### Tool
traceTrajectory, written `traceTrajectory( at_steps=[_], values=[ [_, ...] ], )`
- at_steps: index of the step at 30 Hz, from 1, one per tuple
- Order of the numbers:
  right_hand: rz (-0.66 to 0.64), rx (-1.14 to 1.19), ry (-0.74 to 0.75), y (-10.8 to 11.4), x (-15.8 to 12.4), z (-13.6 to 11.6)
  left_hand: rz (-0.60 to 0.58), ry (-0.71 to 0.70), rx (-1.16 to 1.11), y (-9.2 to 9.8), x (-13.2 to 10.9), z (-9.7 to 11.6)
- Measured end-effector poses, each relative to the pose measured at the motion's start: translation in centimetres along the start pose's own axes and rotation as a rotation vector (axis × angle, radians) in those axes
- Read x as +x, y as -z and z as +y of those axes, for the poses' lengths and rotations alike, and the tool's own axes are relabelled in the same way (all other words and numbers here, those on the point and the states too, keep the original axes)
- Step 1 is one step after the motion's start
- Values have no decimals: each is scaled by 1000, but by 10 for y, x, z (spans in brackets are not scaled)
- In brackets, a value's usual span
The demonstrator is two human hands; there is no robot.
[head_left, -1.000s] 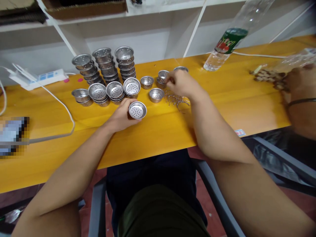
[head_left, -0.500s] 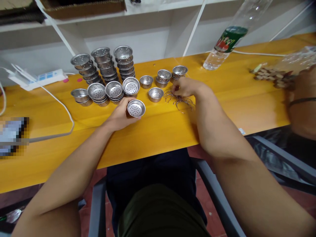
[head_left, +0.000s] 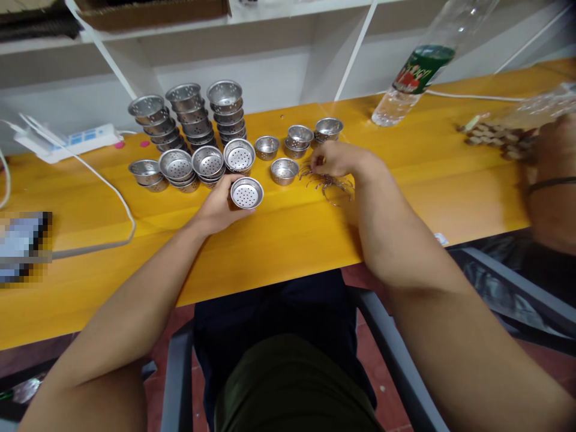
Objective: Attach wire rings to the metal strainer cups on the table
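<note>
My left hand (head_left: 220, 206) is wrapped round a perforated metal cup (head_left: 247, 193), its open top tilted towards me and its holed bottom showing. My right hand (head_left: 335, 158) reaches down to a loose pile of thin curved wires (head_left: 335, 185), thumb and fingers pinched together at the pile's far left edge. What lies between those fingertips is too small to make out. Just left of the pile stands a single metal cup (head_left: 284, 171). Behind it are another single cup (head_left: 267, 147), a short stack (head_left: 299, 140) and a cup (head_left: 328, 128) partly hidden by my right hand.
Tall stacks of cups (head_left: 183, 108) and lower stacks (head_left: 176, 165) fill the table's back left. A water bottle (head_left: 411, 78) stands at the back right. Farther right, another person's hand (head_left: 558, 141) is by small brown pieces (head_left: 497, 139). A power strip (head_left: 67, 143) and phone lie left.
My left hand and its cup have shifted very slightly up and left. My right hand stays at the wire pile, its fingertips moved slightly left.
</note>
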State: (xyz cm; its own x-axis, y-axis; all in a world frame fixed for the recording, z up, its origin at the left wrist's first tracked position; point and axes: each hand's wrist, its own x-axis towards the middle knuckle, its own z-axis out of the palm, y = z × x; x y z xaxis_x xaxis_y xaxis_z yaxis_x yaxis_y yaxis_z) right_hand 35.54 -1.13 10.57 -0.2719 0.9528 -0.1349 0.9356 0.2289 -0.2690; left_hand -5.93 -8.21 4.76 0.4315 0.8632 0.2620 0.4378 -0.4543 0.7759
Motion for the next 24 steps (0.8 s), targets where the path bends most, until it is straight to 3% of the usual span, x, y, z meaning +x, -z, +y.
traceTrajectory(
  at_steps=[3,13,24],
  values=[
    [-2,-6,-14,0,-1,1,3,15,-28,-1,2,-3],
    [236,138,99,-8,6,17,-4,-3,-17,-1,7,-8],
    [515,318,107,-3,0,2,-57,77,61,2,8,1]
  ],
)
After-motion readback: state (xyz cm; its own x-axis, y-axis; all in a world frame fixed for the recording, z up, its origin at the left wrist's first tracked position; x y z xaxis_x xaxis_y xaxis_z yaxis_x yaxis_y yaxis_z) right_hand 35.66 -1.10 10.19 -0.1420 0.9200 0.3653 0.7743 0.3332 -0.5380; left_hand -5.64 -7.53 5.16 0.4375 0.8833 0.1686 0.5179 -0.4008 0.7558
